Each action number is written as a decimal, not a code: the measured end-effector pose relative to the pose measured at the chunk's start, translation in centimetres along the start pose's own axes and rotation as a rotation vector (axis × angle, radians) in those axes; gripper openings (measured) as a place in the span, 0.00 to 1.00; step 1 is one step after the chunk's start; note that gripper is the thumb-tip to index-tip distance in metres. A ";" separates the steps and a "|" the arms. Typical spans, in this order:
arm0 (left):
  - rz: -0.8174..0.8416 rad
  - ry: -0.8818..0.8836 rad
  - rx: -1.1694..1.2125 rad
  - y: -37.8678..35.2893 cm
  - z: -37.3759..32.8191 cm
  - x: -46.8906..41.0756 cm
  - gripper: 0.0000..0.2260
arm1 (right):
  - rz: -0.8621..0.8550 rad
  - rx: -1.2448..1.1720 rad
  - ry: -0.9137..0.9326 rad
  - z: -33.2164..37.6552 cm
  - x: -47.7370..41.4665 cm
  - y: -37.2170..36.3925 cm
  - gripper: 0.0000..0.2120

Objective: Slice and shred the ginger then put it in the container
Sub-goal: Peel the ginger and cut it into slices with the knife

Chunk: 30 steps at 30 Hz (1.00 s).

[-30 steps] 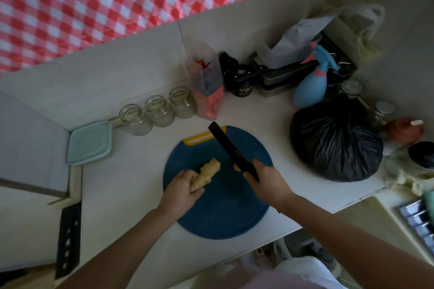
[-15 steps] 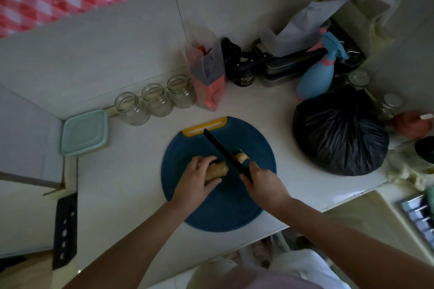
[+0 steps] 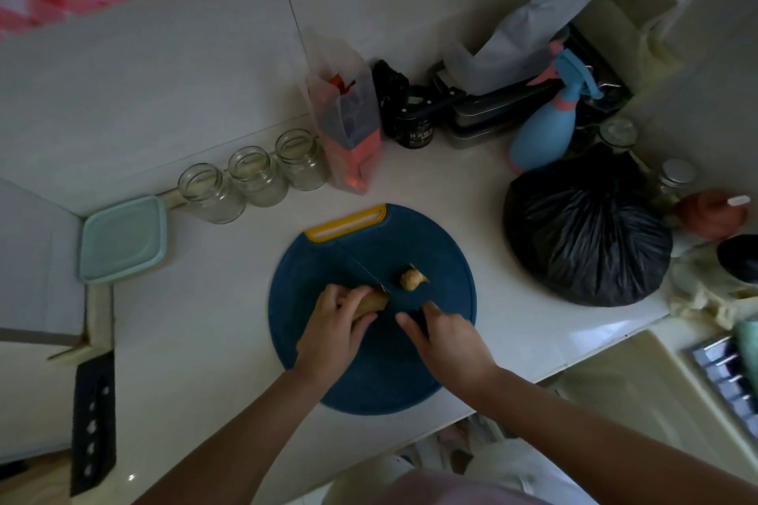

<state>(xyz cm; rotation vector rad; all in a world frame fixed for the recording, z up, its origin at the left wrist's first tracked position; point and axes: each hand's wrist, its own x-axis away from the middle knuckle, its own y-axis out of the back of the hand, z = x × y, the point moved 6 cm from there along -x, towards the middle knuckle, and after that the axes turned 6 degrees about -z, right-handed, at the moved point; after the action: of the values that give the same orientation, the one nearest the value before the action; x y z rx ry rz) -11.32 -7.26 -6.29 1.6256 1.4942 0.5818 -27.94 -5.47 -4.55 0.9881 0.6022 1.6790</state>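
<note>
A round blue cutting board [image 3: 430, 242] with a yellow handle lies on the white counter. My left hand [image 3: 334, 326] grips the larger ginger piece [image 3: 372, 303] and holds it down on the board. My right hand [image 3: 445, 336] grips the handle of a black knife [image 3: 361, 266], whose blade stands edge-down against the ginger's cut end. A smaller cut-off ginger piece [image 3: 412, 279] lies just right of the blade. A pale green lidded container [image 3: 123, 238] sits at the far left by the wall.
Three empty glass jars [image 3: 254, 175] line the wall behind the board. A red-and-clear bag [image 3: 348, 123], a blue spray bottle [image 3: 545, 127] and a tied black bag [image 3: 586, 234] crowd the back and right. A black knife block [image 3: 92, 422] sits at lower left.
The knife came down through the ginger and split off a small end piece, which now lies to the right of the blade. My left hand slid forward over the larger piece.
</note>
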 end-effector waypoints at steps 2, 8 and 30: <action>-0.006 -0.004 -0.007 0.0 0.0 0.0 0.17 | 0.016 -0.013 -0.006 0.1 0.0 0.0 0.20; -0.023 -0.030 -0.017 -0.1 -0.2 0.0 0.20 | 0.018 -0.013 0.046 0.5 0.7 -0.4 0.21; 0.036 -0.068 -0.166 -1.2 -0.1 -0.9 0.11 | 0.171 -0.380 -0.151 -1.0 -0.6 -0.9 0.28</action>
<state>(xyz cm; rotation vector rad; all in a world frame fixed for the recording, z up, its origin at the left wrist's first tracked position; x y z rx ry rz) -12.23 -8.13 -7.06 1.5314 1.3330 0.6466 -28.23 -5.70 -5.98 0.8955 0.0923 1.7655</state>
